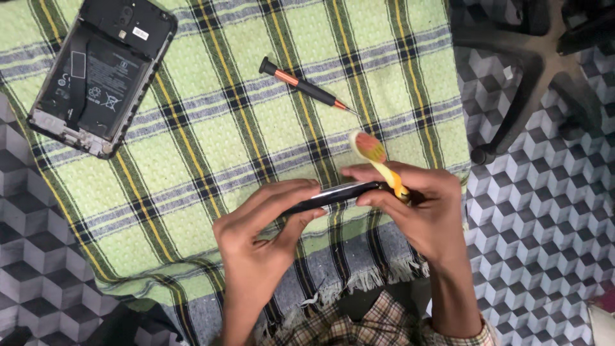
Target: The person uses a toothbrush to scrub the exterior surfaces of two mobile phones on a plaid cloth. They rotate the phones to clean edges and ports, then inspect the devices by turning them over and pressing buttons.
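A thin black panel (333, 195) is held edge-on between both hands, its long axis running left to right. It is pinched by the left hand (266, 234) and right hand (416, 205), both palms turned inward.

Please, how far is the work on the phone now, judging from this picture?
Done: the opened phone lies on the checked cloth, back removed, battery showing; the screwdriver lies unused. In hand: left hand and right hand hold a thin dark panel edge-on, with a yellow pry tool in the right. Left, probably: finishing the panel; the phone is not closed.
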